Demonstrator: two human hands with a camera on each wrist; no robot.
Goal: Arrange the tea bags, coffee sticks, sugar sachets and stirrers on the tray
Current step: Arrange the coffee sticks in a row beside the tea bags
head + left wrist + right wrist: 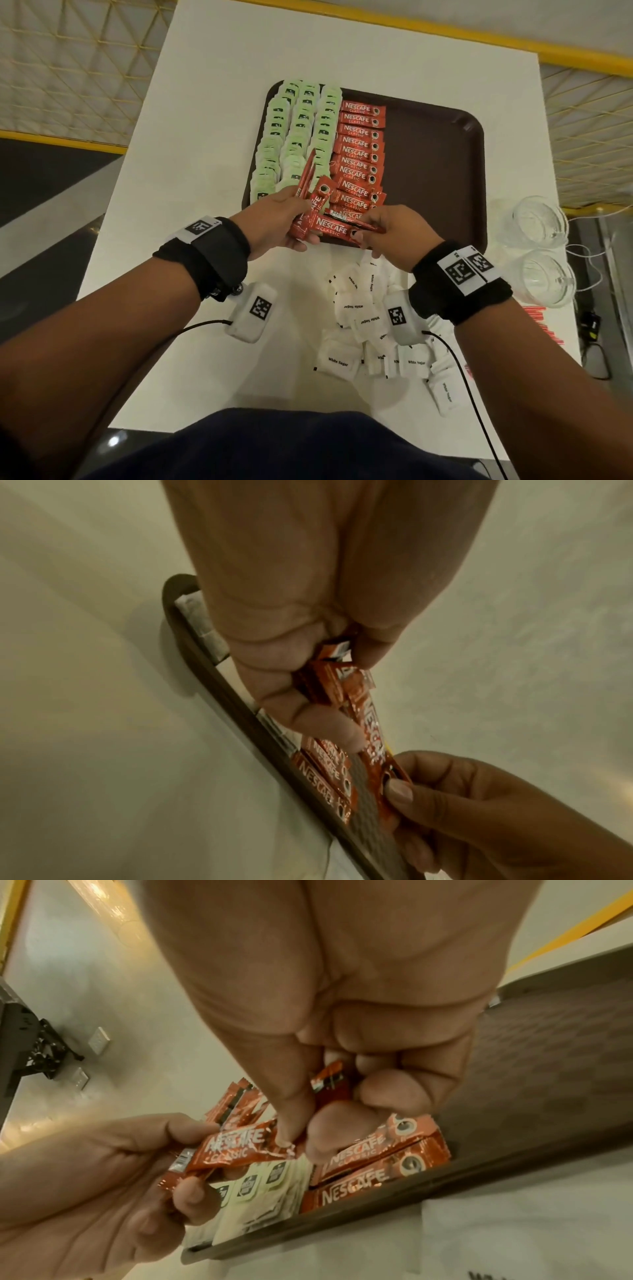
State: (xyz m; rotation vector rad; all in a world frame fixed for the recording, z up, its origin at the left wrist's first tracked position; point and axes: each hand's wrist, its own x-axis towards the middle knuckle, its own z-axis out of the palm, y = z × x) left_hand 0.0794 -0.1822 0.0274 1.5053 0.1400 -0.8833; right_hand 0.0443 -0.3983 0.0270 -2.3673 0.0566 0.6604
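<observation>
A dark brown tray (435, 144) lies on the white table. Green tea bags (294, 133) fill its left side in three columns. A column of red coffee sticks (359, 154) lies beside them. My left hand (277, 222) grips a fanned bundle of coffee sticks (310, 202) over the tray's near left corner. My right hand (394, 229) pinches one coffee stick (337, 229) by its right end, its other end still in the bundle. The pinch shows in the right wrist view (298, 1139) and the left wrist view (383, 775). White sugar sachets (363, 322) lie heaped near me.
Two clear glass cups (537, 246) stand to the right of the tray near the table's edge. Red stirrers (544, 322) lie at the near right. The tray's right half (445, 192) is bare. Cables run from both wrist cameras.
</observation>
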